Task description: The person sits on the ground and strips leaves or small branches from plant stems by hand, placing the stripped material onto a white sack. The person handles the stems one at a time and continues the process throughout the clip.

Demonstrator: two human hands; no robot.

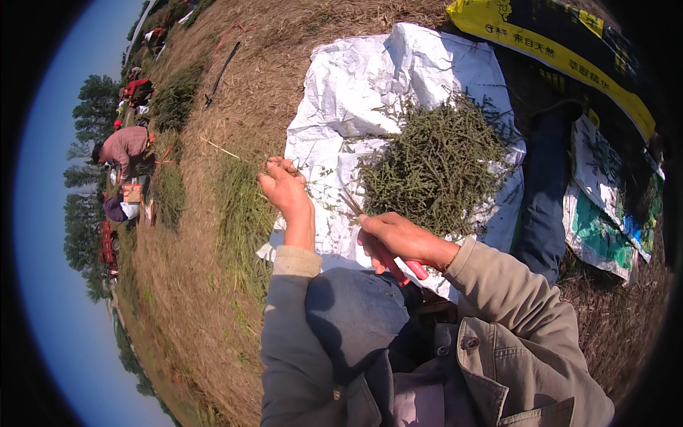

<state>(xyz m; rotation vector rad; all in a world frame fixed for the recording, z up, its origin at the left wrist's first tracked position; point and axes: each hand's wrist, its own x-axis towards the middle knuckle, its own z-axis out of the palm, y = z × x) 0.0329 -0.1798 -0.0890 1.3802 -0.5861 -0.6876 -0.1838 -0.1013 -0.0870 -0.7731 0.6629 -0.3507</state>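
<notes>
My left hand (pixel 285 188) is closed around a thin plant stalk (pixel 227 151), whose bare end points up and left while small leafy twigs stick out to the right. In my right hand (pixel 400 237) is a pair of scissors or shears with red handles (pixel 392 265); its narrow blades point up and left over a white woven plastic sheet (pixel 333 107). A heap of cut green sprigs (pixel 437 160) lies on the sheet, just beyond my right hand.
Uncut-length stalks (pixel 243 213) lie in a pile left of the sheet. A yellow and black printed sack (pixel 565 58) and a green and white sack (pixel 597 229) lie at the right. Several people work at far left, one in a pink shirt (pixel 125 147). A dark strap (pixel 223 74) lies on dry straw.
</notes>
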